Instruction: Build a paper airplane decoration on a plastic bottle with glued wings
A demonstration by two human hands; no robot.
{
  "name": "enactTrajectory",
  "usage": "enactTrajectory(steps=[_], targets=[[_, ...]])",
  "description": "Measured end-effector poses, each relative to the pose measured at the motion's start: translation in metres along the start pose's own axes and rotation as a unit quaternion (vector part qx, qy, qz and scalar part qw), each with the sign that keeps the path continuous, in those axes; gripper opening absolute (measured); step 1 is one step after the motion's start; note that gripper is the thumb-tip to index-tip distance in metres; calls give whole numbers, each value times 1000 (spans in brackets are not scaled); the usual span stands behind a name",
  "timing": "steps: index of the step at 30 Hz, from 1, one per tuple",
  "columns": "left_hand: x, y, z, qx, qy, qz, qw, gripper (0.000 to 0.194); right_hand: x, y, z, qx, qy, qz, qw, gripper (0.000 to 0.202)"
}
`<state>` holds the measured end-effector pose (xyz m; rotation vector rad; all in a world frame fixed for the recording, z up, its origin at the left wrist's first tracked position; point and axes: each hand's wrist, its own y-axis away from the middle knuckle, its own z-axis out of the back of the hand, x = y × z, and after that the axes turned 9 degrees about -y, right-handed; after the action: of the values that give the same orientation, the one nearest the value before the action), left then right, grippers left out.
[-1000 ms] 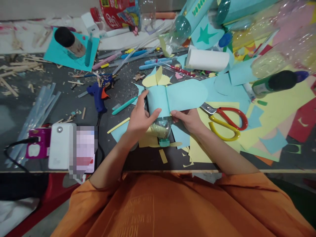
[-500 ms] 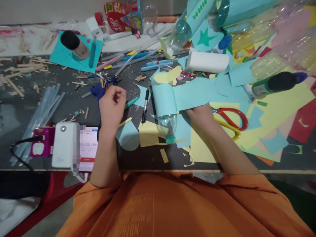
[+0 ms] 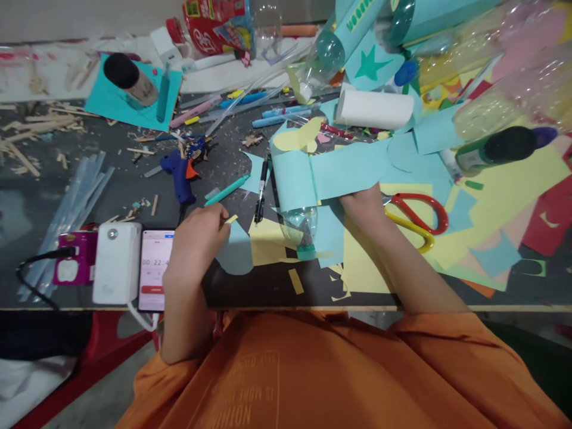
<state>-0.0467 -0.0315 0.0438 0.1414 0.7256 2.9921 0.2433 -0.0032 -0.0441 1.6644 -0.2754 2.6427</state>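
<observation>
Between the thumb and fingers of my left hand [image 3: 199, 238] is a small yellow paper strip [image 3: 231, 219], just below a teal marker [image 3: 227, 189]. My right hand [image 3: 364, 208] is closed at the lower edge of a long light blue paper strip [image 3: 351, 170], its fingertips hidden under the paper. The strip runs left to a clear plastic bottle [image 3: 304, 225] wrapped in light blue paper [image 3: 292, 180]. The bottle's green cap points toward me, and yellow paper petals [image 3: 297, 138] sit at its far end. A black pen [image 3: 262, 190] lies left of the bottle.
Red-and-yellow scissors [image 3: 420, 217] lie right of my right hand. A blue glue gun [image 3: 179, 176] is beyond my left hand. A phone [image 3: 154, 271] and white power bank [image 3: 117, 262] are at the near left. A white roll [image 3: 375, 109] and more bottles stand behind.
My left hand has moved down toward me, away from the glue gun, and now pinches the small yellow strip. My right hand and the wrapped bottle have hardly moved.
</observation>
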Motion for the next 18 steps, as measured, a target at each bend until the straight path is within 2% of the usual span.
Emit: enactTrajectory(steps=[3, 7, 9, 11, 12, 14, 15, 16, 17, 18], targets=[[3, 3, 0, -1, -6, -17, 1000, 16, 14, -5, 15, -95, -119, 25, 988, 10], [11, 7, 9, -50, 47, -21, 997, 9, 31, -12, 37, -227, -259, 77, 936, 22], [17, 10, 16, -85, 107, -26, 990, 5, 37, -10, 40, -258, -291, 82, 918, 21], [22, 13, 25, -150, 211, -64, 964, 6, 43, -4, 37, -236, -310, 72, 918, 16], [23, 13, 29, -195, 272, -83, 939, 9, 45, 0, 34, -200, -317, 59, 925, 13], [20, 10, 36, -312, 391, -109, 859, 13, 51, 10, 27, -98, -325, 33, 940, 6], [15, 7, 38, -382, 443, -113, 803, 13, 55, 14, 24, -53, -330, 29, 942, 7], [8, 3, 38, -462, 482, -123, 734, 15, 58, 18, 21, -9, -330, 24, 944, 11], [0, -2, 37, -540, 497, -147, 663, 18, 62, 21, 18, 33, -330, 16, 943, 16], [-9, -8, 34, -600, 496, -160, 607, 14, 65, 23, 16, 82, -329, 0, 941, 20]])
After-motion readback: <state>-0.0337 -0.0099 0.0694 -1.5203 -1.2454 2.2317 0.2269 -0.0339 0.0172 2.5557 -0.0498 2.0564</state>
